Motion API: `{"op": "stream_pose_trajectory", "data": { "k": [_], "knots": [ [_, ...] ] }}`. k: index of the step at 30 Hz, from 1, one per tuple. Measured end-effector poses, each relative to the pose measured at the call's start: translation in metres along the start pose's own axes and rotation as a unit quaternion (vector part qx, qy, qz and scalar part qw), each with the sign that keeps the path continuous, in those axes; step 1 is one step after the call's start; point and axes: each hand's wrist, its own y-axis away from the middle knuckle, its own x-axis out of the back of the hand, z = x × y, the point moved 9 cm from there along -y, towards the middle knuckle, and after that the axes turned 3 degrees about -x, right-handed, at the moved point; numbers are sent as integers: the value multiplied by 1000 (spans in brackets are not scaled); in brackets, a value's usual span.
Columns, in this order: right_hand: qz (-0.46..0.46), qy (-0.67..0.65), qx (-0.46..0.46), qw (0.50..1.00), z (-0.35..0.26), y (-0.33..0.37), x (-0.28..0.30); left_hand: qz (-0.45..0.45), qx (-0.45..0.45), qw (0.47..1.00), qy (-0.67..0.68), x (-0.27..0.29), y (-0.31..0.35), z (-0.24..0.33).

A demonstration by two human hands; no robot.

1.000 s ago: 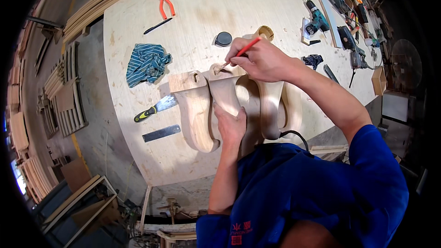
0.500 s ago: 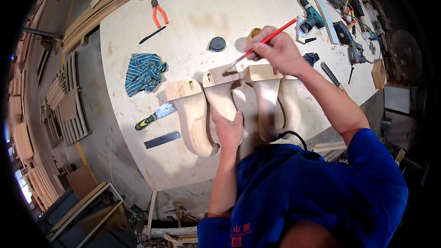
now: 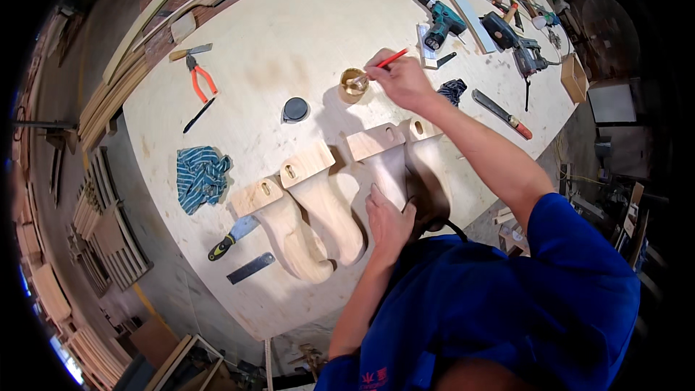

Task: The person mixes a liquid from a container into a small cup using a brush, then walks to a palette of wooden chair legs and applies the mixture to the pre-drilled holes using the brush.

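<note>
My right hand [image 3: 407, 81] pinches a thin red-handled brush [image 3: 391, 59], its bristle end down inside a small round cup [image 3: 344, 95]. What lies in the cup is hard to make out. My left hand [image 3: 389, 223] is wrapped round the shaft of a curved wooden furniture leg [image 3: 388, 171]. Beside it on the left lie two similar legs, a nearer-to-hand leg [image 3: 329, 210] and an outermost leg [image 3: 288, 235], each with an oval slot in its block end. Another slotted leg [image 3: 430, 163] lies to the right, partly behind my right forearm.
On the pale worktable [image 3: 268, 51] lie a striped cloth [image 3: 203, 177], putty knife [image 3: 232, 239], metal plate [image 3: 250, 268], orange-handled pliers [image 3: 200, 80] and round black lid [image 3: 295, 109]. A cordless drill [image 3: 440, 20], chisel-like tool [image 3: 501, 113] and jigsaw-like power tool [image 3: 517, 47] lie right.
My right hand has carried the brush from the second leg's block end to the cup. My left hand has shifted from the second leg to the third. The view has shifted too.
</note>
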Motion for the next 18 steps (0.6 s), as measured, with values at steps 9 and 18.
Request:
{"op": "stream_pose_trajectory", "data": {
  "k": [9,18],
  "knots": [
    [72,-237,-253,935,66,-4,11,21,20,998,54,-14,-8,-12],
    [71,-393,-361,843,120,4,28,25,29,999,34,-12,-7,-6]
  ]
}}
